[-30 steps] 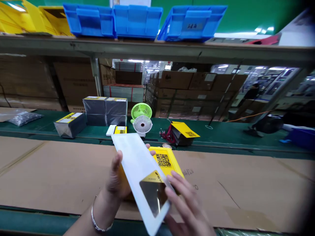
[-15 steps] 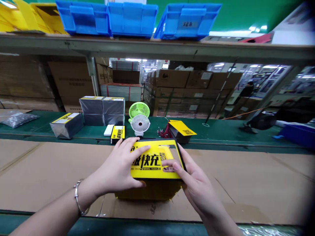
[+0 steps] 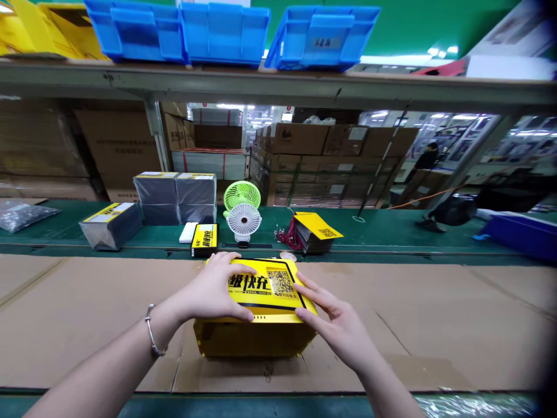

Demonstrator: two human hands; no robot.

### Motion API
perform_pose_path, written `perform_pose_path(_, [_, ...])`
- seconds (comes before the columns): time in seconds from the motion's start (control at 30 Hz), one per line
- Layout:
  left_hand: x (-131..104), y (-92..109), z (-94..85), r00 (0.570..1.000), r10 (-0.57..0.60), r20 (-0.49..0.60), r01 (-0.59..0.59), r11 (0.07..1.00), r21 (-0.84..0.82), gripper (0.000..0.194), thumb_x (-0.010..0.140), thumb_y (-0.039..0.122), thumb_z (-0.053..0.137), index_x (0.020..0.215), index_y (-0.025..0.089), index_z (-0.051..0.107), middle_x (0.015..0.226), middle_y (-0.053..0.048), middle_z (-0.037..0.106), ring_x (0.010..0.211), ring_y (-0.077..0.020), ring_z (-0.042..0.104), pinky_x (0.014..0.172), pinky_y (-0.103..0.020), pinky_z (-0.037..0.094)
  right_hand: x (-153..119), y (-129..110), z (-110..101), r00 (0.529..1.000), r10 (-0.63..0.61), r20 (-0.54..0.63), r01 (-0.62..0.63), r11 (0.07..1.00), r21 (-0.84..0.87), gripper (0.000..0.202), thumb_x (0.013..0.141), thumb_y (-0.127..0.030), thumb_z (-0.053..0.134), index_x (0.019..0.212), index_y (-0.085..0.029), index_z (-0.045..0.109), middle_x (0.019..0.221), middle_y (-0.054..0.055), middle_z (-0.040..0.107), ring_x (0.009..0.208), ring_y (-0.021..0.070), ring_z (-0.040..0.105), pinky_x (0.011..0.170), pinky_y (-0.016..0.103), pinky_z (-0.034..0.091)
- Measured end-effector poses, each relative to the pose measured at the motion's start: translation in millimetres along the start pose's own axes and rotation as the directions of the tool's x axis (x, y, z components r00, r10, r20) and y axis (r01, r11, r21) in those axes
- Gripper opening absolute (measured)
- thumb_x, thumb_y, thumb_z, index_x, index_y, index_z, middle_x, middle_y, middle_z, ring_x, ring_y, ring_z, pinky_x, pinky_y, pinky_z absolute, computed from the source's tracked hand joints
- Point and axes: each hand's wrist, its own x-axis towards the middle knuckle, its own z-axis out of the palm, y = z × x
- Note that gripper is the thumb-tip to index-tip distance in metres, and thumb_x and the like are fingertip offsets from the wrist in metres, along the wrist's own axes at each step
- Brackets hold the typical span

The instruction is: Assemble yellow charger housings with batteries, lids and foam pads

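Observation:
A yellow box-shaped case (image 3: 256, 338) stands on the cardboard in front of me. Its yellow top has a black-bordered printed panel (image 3: 249, 283) with large black characters and a QR code. My left hand (image 3: 215, 287) spans the left part of the top, thumb at the front edge and fingers toward the far edge, gripping it. Against the right end, my right hand (image 3: 331, 316) rests with fingers apart, their tips on the top's right side beside the QR code and the thumb near the front corner. A silver bracelet (image 3: 153, 331) circles my left wrist.
Behind the case stand a small yellow-black box (image 3: 204, 239), a white fan (image 3: 243, 222), a green fan (image 3: 241, 194) and a stack of yellow cards (image 3: 318, 225). Wrapped grey boxes (image 3: 174, 197) sit back left. Blue bins (image 3: 224, 35) line the overhead shelf.
The panel, earlier held tilted above the case with its dark edge in my right hand, now lies flat on the top. My right hand has released that edge and its fingers are spread.

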Motion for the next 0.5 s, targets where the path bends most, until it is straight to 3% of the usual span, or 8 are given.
perform_pose_path(0.13, [4,1,2.7,1.000,0.006,-0.007,-0.006,0.999,0.033,0.081,0.044,0.066,0.070,0.117,0.032,0.056,0.134,-0.011,0.038,0.124,-0.0355,0.030,0.101,-0.055,0.024,1,8,0,1.000,0.013,-0.011,-0.011,0.988,0.157,0.042,0.072,-0.040,0.066,0.111,-0.025,0.062,0.134,0.007,0.045,0.123,0.0285,0.041,0.104,0.047,0.035])
perform_pose_path(0.23, [6,0,4.9,1.000,0.021,0.012,-0.021,0.998,0.066,0.086,0.042,0.069,0.069,0.119,0.033,0.054,0.137,-0.011,0.038,0.126,-0.0371,0.028,0.103,-0.058,0.018,1,7,-3,0.999,0.031,0.016,-0.033,0.985,0.171,0.042,0.072,-0.040,0.066,0.110,-0.024,0.063,0.134,0.007,0.044,0.124,0.0300,0.041,0.104,0.049,0.034])
perform_pose_path(0.37, [4,-4,9.1,0.999,0.020,0.039,-0.024,0.995,0.102,0.089,0.049,0.072,0.063,0.127,0.032,0.046,0.142,-0.010,0.033,0.131,-0.0360,0.023,0.105,-0.060,0.005,6,-3,-10,0.995,0.053,0.082,-0.055,0.998,0.021,0.042,0.074,-0.043,0.063,0.113,-0.027,0.061,0.136,0.006,0.043,0.125,0.0286,0.039,0.105,0.049,0.031])
perform_pose_path(0.5, [-8,-17,9.0,0.997,0.024,0.069,-0.031,0.995,0.095,0.083,0.066,0.066,0.055,0.137,0.032,0.029,0.148,-0.007,0.021,0.135,-0.0302,0.016,0.107,-0.056,-0.004,16,-7,-23,0.981,-0.020,0.193,0.041,0.994,-0.102,0.070,0.069,-0.047,0.066,0.132,-0.029,0.041,0.144,0.005,0.029,0.131,0.0272,0.028,0.105,0.048,0.031])
